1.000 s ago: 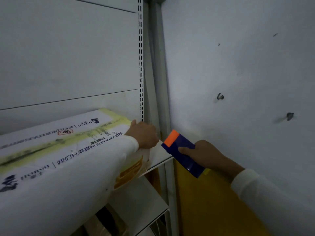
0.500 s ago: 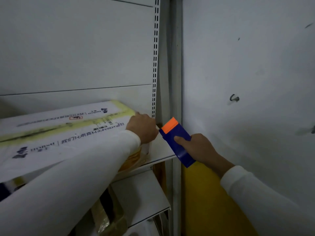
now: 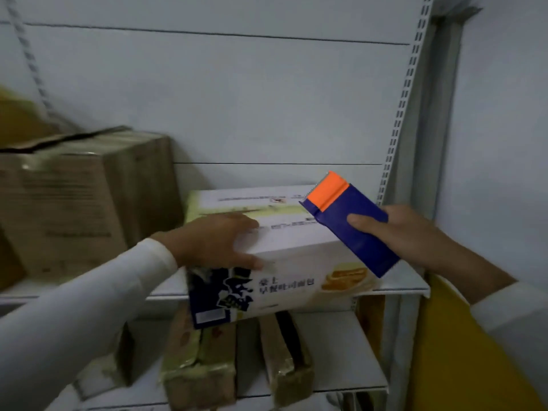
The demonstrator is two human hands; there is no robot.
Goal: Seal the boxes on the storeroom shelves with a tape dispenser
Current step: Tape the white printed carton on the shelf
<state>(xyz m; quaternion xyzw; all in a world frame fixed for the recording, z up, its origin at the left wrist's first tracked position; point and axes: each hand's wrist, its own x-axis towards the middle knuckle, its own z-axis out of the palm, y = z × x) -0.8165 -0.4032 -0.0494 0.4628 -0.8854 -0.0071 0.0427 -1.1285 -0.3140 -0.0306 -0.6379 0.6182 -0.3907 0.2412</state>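
Note:
A white printed box [image 3: 296, 262] with yellowish tape along its top seam sits on the middle shelf, its front hanging over the shelf edge. My left hand [image 3: 219, 241] rests on the box's near left top corner, fingers spread flat over the top and thumb down the front face. My right hand [image 3: 406, 229] grips a blue tape dispenser [image 3: 353, 223] with an orange head, held tilted just above the box's right end, orange end pointing up and away.
A brown cardboard box [image 3: 83, 200] with a gaping top flap stands to the left on the same shelf [image 3: 397, 284]. Taped brown boxes [image 3: 201, 363] fill the shelf below. A slotted upright [image 3: 400, 114] and wall close the right side; a yellow surface [image 3: 456, 357] lies lower right.
The view has swung left, bringing the whole box and the brown box into sight. My left hand slid from the box's right end to its left corner. The dispenser rose over the box.

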